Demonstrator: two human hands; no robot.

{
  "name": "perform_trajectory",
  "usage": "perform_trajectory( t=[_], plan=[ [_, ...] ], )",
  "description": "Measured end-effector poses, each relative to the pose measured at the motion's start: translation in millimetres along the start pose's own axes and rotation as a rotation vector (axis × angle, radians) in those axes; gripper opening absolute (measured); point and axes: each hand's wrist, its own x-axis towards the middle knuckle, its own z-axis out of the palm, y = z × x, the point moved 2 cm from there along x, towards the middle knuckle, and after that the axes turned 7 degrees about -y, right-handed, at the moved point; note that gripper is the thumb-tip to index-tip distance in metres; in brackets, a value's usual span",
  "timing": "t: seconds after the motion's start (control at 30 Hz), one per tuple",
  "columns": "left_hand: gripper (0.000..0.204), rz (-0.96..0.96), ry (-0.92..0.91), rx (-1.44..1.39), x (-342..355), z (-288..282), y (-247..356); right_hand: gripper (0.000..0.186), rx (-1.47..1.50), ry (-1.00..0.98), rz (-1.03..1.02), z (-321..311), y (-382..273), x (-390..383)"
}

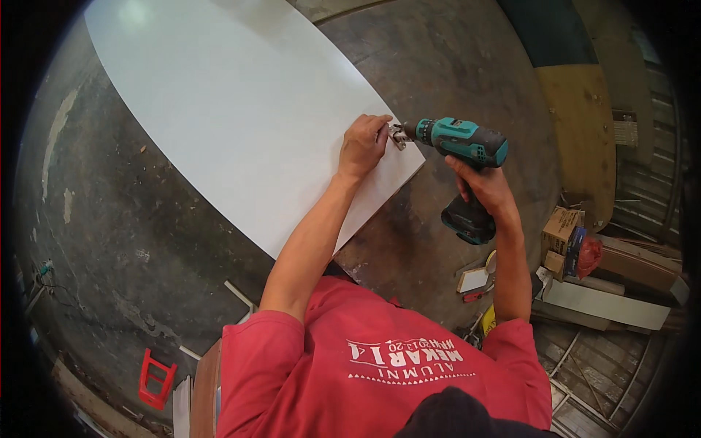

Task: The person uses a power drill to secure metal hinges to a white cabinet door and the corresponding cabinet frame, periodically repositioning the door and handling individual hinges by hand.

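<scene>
My right hand point(483, 184) is wrapped round the grip of a teal and black cordless drill point(456, 133). Its chuck points left, with the tip at a small metal cabinet hinge point(399, 136). The hinge sits near the right corner of a large white panel point(219, 95). Pressed together at the hinge, the fingers of my left hand point(363, 144) steady it, while the hand rests over the panel. The exact meeting of bit and screw is too small to make out.
Concrete floor point(168, 212) surrounds the panel. At lower left stands a red plastic stool point(156, 379). On the right lie a cardboard box point(561, 225), a red plastic bag point(588, 255) and a pale board strip point(606, 305). A wooden board point(580, 139) stands farther right.
</scene>
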Motion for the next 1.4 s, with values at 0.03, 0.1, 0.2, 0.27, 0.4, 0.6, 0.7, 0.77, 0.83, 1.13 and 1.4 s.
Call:
perform_trajectory(
  t=[0.03, 0.1, 0.2, 0.27, 0.4, 0.6, 0.7, 0.77, 0.83, 1.13, 1.4],
  plan=[
    [0.025, -0.004, 0.001, -0.002, 0, 2, 0, 0.024, -0.012, -0.001, 0.017, -2, -1, 3],
    [0.017, -0.056, 0.019, -0.063, 1, 4, 1, 0.025, -0.026, -0.001, 0.037, -6, -3, 8],
    [0.013, -0.092, -0.03, -0.021, 2, 3, 6, 0.024, -0.085, -0.025, 0.029, -10, -7, 17],
    [0.014, -0.068, -0.051, 0.057, 2, 3, 11, 0.025, -0.135, -0.026, 0.113, -11, -10, 23],
    [0.017, -0.086, -0.127, 0.191, 2, 6, 15, 0.027, -0.21, -0.06, 0.105, -13, -23, 29],
    [0.008, -0.028, -0.129, 0.28, 2, 13, 14, 0.027, -0.334, -0.114, 0.13, -14, -36, 33],
    [0.007, -0.04, -0.137, 0.287, 1, 14, 13, 0.026, -0.357, -0.109, 0.136, -13, -39, 36],
    [0.007, -0.042, -0.132, 0.281, 1, 15, 13, 0.027, -0.418, -0.12, 0.15, -13, -40, 37],
    [0.006, -0.044, -0.127, 0.271, 1, 15, 13, 0.027, -0.431, -0.123, 0.154, -14, -43, 37],
    [0.012, -0.073, -0.174, 0.305, 1, 19, 12, 0.024, -0.543, -0.165, 0.167, -12, -53, 44],
    [0.005, -0.025, -0.115, 0.26, 5, 15, 14, 0.03, -0.509, -0.12, 0.185, -11, -47, 37]
  ],
)
